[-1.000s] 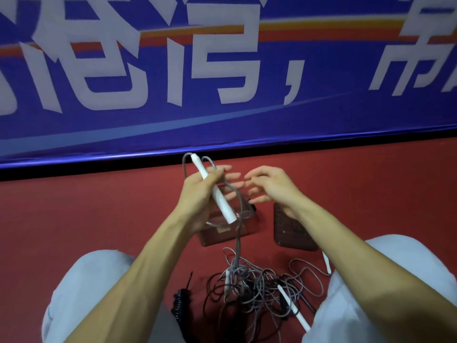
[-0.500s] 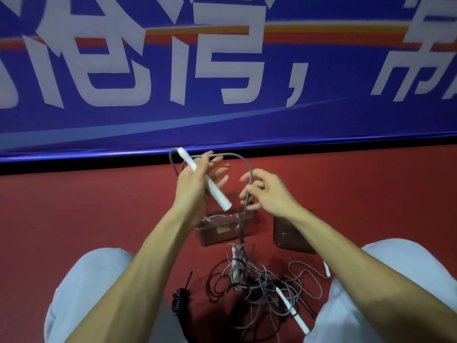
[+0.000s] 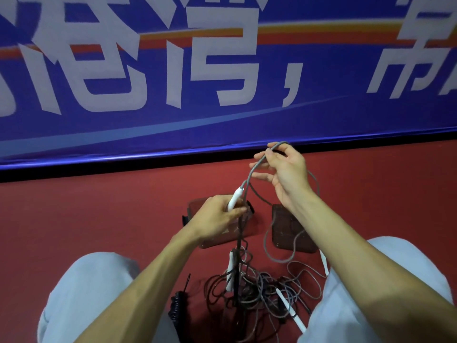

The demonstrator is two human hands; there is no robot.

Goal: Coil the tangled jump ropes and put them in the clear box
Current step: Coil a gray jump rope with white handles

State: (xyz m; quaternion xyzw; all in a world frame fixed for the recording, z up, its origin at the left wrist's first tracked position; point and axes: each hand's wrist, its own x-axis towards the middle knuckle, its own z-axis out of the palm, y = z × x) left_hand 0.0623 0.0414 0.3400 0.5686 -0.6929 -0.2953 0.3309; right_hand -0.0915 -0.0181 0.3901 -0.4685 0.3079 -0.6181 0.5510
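Grey rope tangle (image 3: 257, 290) | left hand (image 3: 217, 219) on handle (image 3: 235, 198) blocks clear box (image 3: 196, 206) | lid (image 3: 289, 231) beside

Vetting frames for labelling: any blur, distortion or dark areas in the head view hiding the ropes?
Head view: banner edge bows from the wide lens; dim, no glare; left hand on the white handle and right hand pinching the grey rope read sharp; the rope tangle at the bottom is shadowed, dark strands merging.
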